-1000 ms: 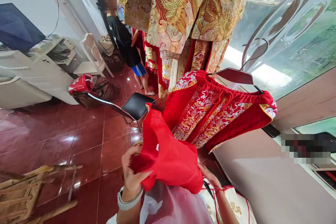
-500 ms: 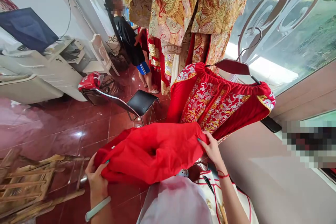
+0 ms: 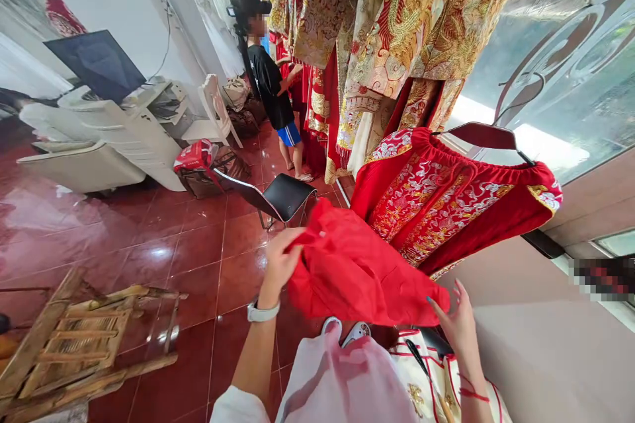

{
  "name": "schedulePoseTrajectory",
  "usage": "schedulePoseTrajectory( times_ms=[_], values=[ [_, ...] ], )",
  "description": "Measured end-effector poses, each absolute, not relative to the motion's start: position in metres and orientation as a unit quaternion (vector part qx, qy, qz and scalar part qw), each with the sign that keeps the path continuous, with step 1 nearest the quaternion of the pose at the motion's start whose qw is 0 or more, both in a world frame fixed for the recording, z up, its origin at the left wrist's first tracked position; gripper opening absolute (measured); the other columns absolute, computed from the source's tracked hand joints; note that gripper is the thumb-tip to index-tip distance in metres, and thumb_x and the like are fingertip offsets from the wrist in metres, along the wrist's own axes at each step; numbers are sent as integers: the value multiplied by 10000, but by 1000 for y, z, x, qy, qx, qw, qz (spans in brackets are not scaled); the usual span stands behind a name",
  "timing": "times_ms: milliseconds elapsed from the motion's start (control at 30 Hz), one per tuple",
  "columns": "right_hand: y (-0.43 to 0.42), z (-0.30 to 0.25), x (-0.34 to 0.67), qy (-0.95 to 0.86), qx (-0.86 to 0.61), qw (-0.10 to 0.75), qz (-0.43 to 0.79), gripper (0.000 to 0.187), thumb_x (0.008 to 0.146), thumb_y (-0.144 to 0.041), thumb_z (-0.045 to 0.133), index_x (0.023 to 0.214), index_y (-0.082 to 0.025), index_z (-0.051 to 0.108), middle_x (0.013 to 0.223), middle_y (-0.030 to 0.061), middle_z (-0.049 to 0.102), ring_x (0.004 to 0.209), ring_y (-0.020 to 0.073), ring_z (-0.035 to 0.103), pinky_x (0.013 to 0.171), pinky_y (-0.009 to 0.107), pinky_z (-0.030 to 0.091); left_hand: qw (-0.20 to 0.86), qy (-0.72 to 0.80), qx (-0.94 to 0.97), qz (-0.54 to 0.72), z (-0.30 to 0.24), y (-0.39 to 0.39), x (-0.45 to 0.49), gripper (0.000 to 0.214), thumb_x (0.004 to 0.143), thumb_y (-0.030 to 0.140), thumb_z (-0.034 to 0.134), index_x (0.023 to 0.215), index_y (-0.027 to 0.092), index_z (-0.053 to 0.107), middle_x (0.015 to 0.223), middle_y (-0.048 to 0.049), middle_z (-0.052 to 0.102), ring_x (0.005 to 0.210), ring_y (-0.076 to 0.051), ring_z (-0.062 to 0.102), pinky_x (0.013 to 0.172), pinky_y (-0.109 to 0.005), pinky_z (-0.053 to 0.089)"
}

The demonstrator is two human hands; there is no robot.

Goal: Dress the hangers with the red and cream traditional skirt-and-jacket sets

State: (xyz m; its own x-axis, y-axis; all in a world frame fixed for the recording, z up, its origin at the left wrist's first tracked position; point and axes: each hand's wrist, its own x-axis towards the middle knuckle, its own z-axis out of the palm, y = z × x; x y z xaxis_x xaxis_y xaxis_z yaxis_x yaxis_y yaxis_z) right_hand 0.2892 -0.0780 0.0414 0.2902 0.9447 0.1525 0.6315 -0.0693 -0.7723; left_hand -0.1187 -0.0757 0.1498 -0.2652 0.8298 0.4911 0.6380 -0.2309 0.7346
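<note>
Gripping one end of the red cloth, the left hand held it just in front of the embroidered garment; the right hand, loosely spread, was at its other end.

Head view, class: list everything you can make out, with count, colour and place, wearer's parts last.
Cloth: one, red, lower centre
Garment: one, embroidered red, right of cloth
Hanger: one, dark, in garment's neck
Robes: several, gold and red, top centre
Person: one, black top, beside robes
Black chair: one, black, behind cloth
White chair: one, white, left of person
Desk: one, white, left
Screen: one, dark, on desk
Bag: one, red, by black chair
Frame: one, brown wood, lower left
Fabric: count unclear, red-edged white, lower right
Window: one, pale green, upper right
Floor: one, red-tiled, underneath
Shoes: two, white, below cloth
Left hand: one, white wristband, gripping cloth
Right hand: one, red bracelet, at cloth's right end
</note>
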Motion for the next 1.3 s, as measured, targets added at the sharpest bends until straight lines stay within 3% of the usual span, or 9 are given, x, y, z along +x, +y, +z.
schedulePoseTrajectory(
  times_ms=[133,233,300,433,567,767,967,1133,1300],
  values=[
    [-70,96,226,-710,-529,404,228,738,825,-512,643,1471,-221,437,1613,146,352,1524,341,256,1210,562,267,67,284,904,313,201,-70,-37,318,961,127,490,1084,299,727,944,3,776,808,-136,683,730,-250,522],
    [-49,132,207,-805,-434,340,220,371,853,-370,586,1205,-276,655,1418,81,604,1410,326,457,1223,623,183,-40,181,946,266,211,-79,-7,183,948,148,585,1055,251,692,882,15,749,732,-126,634,631,-243,471],
    [-40,139,213,-816,-433,331,191,247,809,-287,573,1024,-276,695,1101,39,748,1086,272,679,1176,575,323,-46,218,936,274,207,-83,-13,209,940,133,589,1105,230,670,926,3,748,770,-134,645,673,-254,494],
    [-38,139,222,-720,-516,452,103,188,710,-243,567,886,-247,634,747,19,708,638,195,646,661,328,529,93,448,821,341,161,-72,-56,457,874,49,558,1262,280,626,1225,-33,702,1114,-184,655,970,-332,521],
    [-33,154,196,-662,-529,510,148,365,691,-185,522,1045,-237,594,748,-2,682,634,168,615,598,261,469,258,611,603,444,67,-51,-50,505,630,158,769,1124,220,686,1218,-93,676,1198,-298,618,1045,-429,487],
    [1,149,194,-659,-546,470,215,443,685,-135,458,1102,-232,571,753,-7,647,670,185,588,666,282,446,353,640,391,560,1,-37,-16,143,696,324,641,745,190,633,758,-56,687,775,-228,670,756,-339,541],
    [34,117,228,-676,-592,396,191,545,712,-124,394,1225,-198,562,831,28,644,692,209,586,683,314,439,322,622,461,545,93,-12,-73,451,711,313,627,1129,175,727,968,-60,754,888,-213,684,897,-356,538],
    [61,118,223,-706,-554,355,261,538,812,-176,431,1343,-192,508,971,72,690,859,240,653,810,373,500,333,605,580,432,189,13,-100,304,683,352,734,924,178,799,910,-85,797,855,-268,728,829,-353,573],
    [94,156,282,-758,-463,425,172,703,868,-426,627,1490,-208,384,1431,170,533,1259,295,552,1070,474,431,87,656,663,351,264,51,-129,207,785,307,691,893,169,802,910,-42,805,864,-227,729,894,-336,531]
  ],
)
